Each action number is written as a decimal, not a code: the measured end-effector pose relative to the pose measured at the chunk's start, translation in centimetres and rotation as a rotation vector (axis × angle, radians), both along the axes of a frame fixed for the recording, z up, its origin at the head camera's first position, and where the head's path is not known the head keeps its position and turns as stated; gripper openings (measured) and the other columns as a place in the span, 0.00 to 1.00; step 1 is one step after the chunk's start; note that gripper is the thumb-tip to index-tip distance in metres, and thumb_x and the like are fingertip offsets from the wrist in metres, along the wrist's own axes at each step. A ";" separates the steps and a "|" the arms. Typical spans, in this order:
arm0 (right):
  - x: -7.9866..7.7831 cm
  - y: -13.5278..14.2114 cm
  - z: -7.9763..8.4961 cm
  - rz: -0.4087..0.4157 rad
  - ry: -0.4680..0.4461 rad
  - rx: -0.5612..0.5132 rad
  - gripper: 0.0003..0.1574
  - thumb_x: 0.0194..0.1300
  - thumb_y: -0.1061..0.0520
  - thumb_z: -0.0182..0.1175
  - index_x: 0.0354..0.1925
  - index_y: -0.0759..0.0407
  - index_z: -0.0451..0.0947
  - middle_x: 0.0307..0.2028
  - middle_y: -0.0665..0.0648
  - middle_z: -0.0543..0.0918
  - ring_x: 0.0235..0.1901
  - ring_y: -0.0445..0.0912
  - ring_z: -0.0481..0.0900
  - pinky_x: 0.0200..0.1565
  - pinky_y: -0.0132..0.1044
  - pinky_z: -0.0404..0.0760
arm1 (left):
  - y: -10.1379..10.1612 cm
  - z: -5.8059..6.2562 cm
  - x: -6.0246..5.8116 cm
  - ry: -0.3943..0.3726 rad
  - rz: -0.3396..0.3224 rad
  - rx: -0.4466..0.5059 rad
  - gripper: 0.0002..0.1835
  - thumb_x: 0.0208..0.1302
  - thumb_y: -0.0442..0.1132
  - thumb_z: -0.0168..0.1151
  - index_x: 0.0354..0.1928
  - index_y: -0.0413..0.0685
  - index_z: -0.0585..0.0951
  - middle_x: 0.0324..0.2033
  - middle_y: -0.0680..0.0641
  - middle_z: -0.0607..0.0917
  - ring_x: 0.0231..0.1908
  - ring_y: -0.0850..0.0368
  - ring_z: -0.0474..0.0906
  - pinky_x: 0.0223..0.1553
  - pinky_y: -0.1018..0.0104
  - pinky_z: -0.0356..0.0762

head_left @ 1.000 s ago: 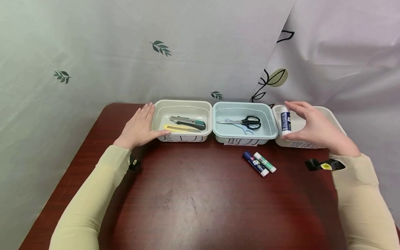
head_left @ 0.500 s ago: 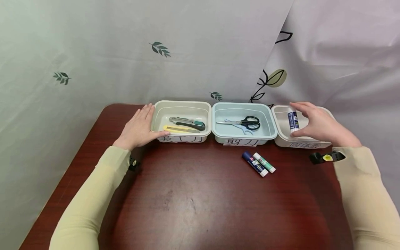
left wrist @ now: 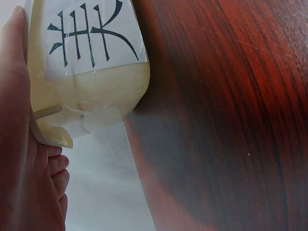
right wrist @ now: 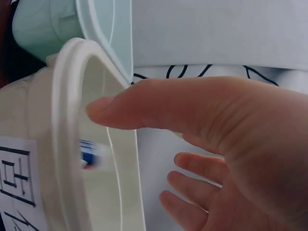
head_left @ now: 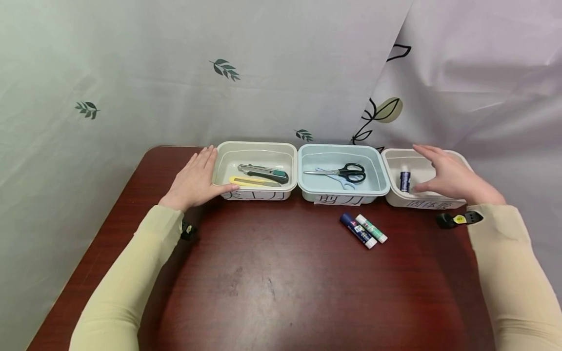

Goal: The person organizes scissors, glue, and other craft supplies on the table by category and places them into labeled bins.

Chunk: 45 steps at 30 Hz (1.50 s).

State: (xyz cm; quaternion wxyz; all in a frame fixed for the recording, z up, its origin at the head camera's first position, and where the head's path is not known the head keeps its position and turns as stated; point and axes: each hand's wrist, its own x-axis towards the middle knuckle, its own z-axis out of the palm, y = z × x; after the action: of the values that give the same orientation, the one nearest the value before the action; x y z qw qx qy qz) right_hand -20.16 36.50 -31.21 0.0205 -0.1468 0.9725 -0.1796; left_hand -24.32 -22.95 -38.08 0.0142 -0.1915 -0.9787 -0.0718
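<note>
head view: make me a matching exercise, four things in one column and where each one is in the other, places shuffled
Things
1. Slim yellow cutter with a metal blade
2. Black-handled metal scissors
3. Green-and-white cylindrical glue stick
4. Bare right hand

Places
A. On the dark red-brown table
B. At the rightmost cream plastic bin
C. In the leftmost cream plastic bin
D. In the pale blue plastic bin

Pairs: 1-C, 2-D, 3-A, 4-B

Left bin (head_left: 263,156) 美工刀, blue bin (head_left: 325,153) 剪刀, right bin (head_left: 419,168) 固体胶 (smudgy)
</note>
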 end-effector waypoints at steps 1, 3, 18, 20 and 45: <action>0.0 0.1 -0.1 0.000 0.003 0.002 0.69 0.47 0.57 0.81 0.77 0.70 0.52 0.71 0.78 0.58 0.68 0.74 0.56 0.65 0.68 0.59 | 0.0 0.0 0.0 0.001 0.000 0.000 0.65 0.61 0.77 0.55 0.78 0.30 0.46 0.78 0.32 0.48 0.78 0.39 0.41 0.76 0.50 0.36; 0.1 0.3 -0.2 -0.006 0.002 -0.002 0.67 0.49 0.57 0.79 0.77 0.71 0.52 0.71 0.78 0.58 0.68 0.75 0.56 0.66 0.68 0.58 | 0.0 0.0 0.0 0.001 -0.001 0.002 0.65 0.61 0.77 0.55 0.78 0.30 0.46 0.78 0.32 0.48 0.78 0.39 0.41 0.76 0.50 0.36; 0.9 0.1 0.2 -0.092 0.090 -0.107 0.48 0.61 0.52 0.74 0.72 0.69 0.66 0.66 0.76 0.70 0.61 0.74 0.69 0.59 0.67 0.67 | 0.0 0.0 0.1 -0.002 0.004 0.000 0.65 0.61 0.77 0.55 0.79 0.30 0.46 0.78 0.32 0.48 0.78 0.39 0.41 0.76 0.49 0.37; 1.1 0.0 0.3 -0.114 0.100 -0.120 0.46 0.62 0.51 0.73 0.71 0.67 0.68 0.65 0.75 0.72 0.61 0.74 0.70 0.59 0.67 0.67 | 0.0 0.0 0.1 -0.003 0.005 0.002 0.65 0.61 0.77 0.55 0.79 0.30 0.46 0.78 0.32 0.47 0.78 0.39 0.41 0.76 0.49 0.37; 3.5 -3.8 1.8 -0.082 0.191 -0.215 0.37 0.64 0.47 0.72 0.68 0.53 0.77 0.61 0.58 0.81 0.62 0.64 0.75 0.64 0.46 0.70 | 0.0 0.0 0.0 -0.008 0.006 0.006 0.66 0.61 0.78 0.54 0.79 0.30 0.46 0.78 0.32 0.47 0.78 0.39 0.40 0.76 0.50 0.36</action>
State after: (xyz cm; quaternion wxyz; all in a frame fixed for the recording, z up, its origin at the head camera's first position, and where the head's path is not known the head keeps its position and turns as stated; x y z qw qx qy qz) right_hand -16.69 32.66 -29.38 -0.0955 -0.1250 0.9503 -0.2686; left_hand -24.29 -22.95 -38.07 0.0111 -0.1884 -0.9791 -0.0756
